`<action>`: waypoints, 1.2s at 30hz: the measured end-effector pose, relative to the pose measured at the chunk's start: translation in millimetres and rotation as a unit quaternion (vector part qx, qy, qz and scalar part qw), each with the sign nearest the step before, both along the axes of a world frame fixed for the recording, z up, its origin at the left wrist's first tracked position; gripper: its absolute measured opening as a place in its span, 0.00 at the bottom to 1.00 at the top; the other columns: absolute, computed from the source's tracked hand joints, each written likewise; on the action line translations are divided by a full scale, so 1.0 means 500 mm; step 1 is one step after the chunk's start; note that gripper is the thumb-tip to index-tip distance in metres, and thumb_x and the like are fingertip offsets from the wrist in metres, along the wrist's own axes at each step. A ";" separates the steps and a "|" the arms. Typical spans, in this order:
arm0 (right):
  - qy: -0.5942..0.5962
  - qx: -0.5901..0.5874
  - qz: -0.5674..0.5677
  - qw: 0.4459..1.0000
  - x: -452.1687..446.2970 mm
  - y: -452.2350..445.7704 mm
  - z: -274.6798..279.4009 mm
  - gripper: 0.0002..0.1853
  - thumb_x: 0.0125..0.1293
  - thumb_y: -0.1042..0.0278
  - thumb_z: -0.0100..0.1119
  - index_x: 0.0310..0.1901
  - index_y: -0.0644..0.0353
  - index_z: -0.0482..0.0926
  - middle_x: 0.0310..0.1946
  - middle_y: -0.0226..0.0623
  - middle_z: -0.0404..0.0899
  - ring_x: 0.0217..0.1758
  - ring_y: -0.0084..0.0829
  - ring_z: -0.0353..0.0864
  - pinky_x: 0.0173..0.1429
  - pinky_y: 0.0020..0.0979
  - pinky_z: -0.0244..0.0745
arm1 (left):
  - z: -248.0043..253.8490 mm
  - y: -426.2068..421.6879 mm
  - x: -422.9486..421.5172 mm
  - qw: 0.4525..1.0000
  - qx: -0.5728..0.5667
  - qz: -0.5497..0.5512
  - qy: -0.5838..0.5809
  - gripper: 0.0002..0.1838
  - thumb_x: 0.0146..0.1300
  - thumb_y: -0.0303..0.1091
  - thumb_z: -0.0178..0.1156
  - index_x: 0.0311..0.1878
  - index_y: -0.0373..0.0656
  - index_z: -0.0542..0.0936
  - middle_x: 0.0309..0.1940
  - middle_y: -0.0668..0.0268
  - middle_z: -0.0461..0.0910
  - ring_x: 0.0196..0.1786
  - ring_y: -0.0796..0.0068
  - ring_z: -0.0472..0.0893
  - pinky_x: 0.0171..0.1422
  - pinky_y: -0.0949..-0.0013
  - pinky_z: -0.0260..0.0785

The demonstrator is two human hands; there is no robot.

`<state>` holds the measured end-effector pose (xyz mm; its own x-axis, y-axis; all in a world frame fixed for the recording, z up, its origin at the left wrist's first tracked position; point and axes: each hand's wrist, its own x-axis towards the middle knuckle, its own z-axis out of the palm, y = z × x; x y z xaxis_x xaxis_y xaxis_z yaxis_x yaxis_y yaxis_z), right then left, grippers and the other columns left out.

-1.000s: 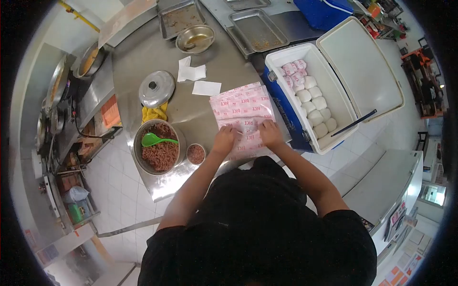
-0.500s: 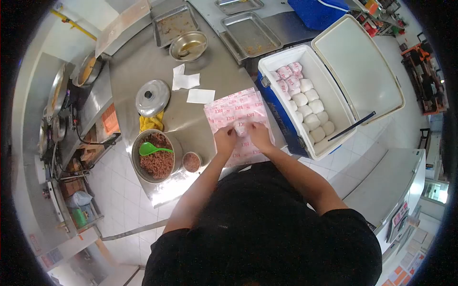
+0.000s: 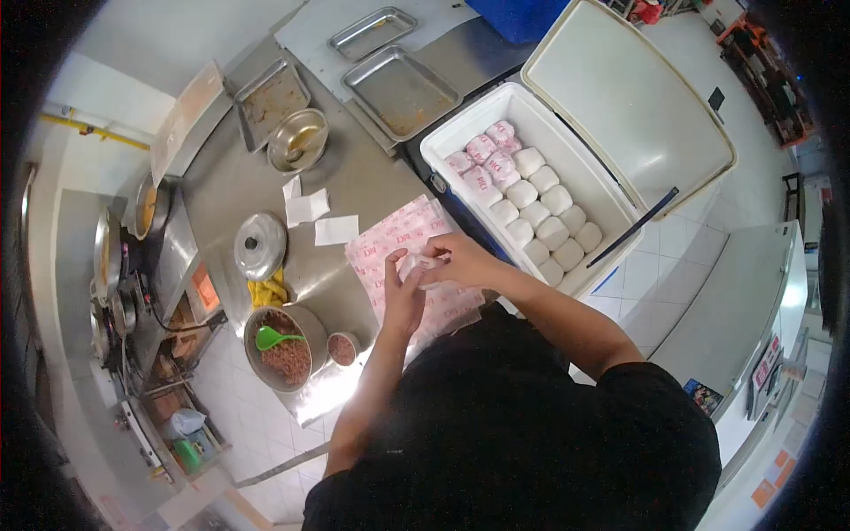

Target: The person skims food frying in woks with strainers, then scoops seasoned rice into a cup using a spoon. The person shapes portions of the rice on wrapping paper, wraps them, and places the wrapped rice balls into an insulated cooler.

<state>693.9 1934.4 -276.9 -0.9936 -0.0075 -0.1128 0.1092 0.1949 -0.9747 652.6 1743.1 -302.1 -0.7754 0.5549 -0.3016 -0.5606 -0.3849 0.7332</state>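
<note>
Currently holds a small pink-and-white bundle (image 3: 419, 263) between both hands, over a stack of printed sheets (image 3: 367, 255) on the steel worktop (image 3: 326, 279). Grips it from one side with the bent fingers of the left hand (image 3: 404, 296) and from the other with the curled fingers of the right hand (image 3: 452, 257) — both sets drawn in against the paper, with little gap. Has an open-lidded cooler (image 3: 459, 122) to the right, holding wrapped pieces (image 3: 496, 165) and plain white balls (image 3: 552, 233). Has a pot (image 3: 320, 341) of brown mix (image 3: 288, 362) to the left — green spoon (image 3: 270, 337) in it, small cup (image 3: 356, 345) just beside.
</note>
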 end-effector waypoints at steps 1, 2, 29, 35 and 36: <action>-0.017 -0.016 -0.025 0.999 0.002 0.032 0.024 0.16 0.55 0.64 0.81 0.38 0.61 0.83 0.34 0.29 0.79 0.40 0.21 0.77 0.45 0.29 0.75 | 0.036 0.001 0.004 1.000 0.005 -0.013 0.026 0.34 0.66 0.34 0.71 0.70 0.47 0.65 0.62 0.53 0.76 0.62 0.63 0.78 0.66 0.61 0.73; -0.036 -0.033 -0.049 0.998 0.001 0.072 0.042 0.16 0.56 0.63 0.81 0.38 0.61 0.83 0.35 0.29 0.79 0.40 0.21 0.77 0.46 0.29 0.75 | 0.066 -0.014 0.004 0.990 -0.060 -0.032 0.120 0.39 0.64 0.35 0.73 0.73 0.47 0.62 0.65 0.52 0.73 0.67 0.60 0.75 0.70 0.58 0.70; 0.151 0.366 -0.346 0.850 -0.138 0.478 -0.203 0.25 0.69 0.61 0.65 0.64 0.64 0.72 0.59 0.57 0.78 0.57 0.54 0.83 0.62 0.49 0.77 | -0.117 -0.305 0.077 0.732 -0.565 0.120 0.362 0.52 0.43 0.34 0.85 0.70 0.38 0.64 0.64 0.48 0.69 0.64 0.52 0.77 0.61 0.54 0.77; 0.096 0.228 -0.338 0.908 -0.133 0.389 -0.101 0.27 0.65 0.72 0.68 0.64 0.63 0.70 0.53 0.51 0.82 0.53 0.46 0.86 0.55 0.42 0.80 | -0.118 -0.046 -0.004 0.566 -0.601 -0.216 0.522 0.47 0.48 0.32 0.73 0.76 0.52 0.69 0.71 0.47 0.64 0.72 0.38 0.65 0.71 0.38 0.64; 0.105 0.223 -0.334 0.910 -0.133 0.378 -0.101 0.26 0.65 0.72 0.68 0.63 0.63 0.71 0.52 0.50 0.82 0.51 0.46 0.86 0.55 0.42 0.80 | -0.120 -0.033 0.000 0.569 -0.601 -0.218 0.516 0.46 0.48 0.31 0.72 0.75 0.51 0.69 0.72 0.47 0.63 0.71 0.36 0.64 0.71 0.36 0.64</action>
<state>627.4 2123.5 -327.7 -0.7595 0.6060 0.2366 0.1688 0.5348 -0.8279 652.7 1726.3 -362.1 -0.7511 0.6363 -0.1758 0.5584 0.7545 0.3449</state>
